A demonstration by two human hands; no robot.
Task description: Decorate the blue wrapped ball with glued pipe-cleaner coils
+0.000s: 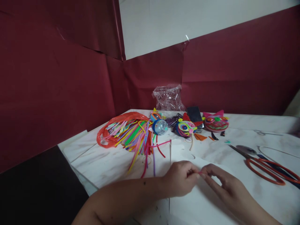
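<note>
Evidently, over the marbled table [91, 159], the left hand [181, 178] and right hand [228, 189] both pinch narrowly, fingertips closed on a tiny pink piece [200, 172]. Uneven pulling could make it slip or tear; it sits at the left hand's three o'clock, the right's ten.

Three decorated balls [185, 128], one clear ball [161, 127]
There are two hands [181, 178], one red bag [131, 115], one orange-handled scissors [254, 160].
</note>
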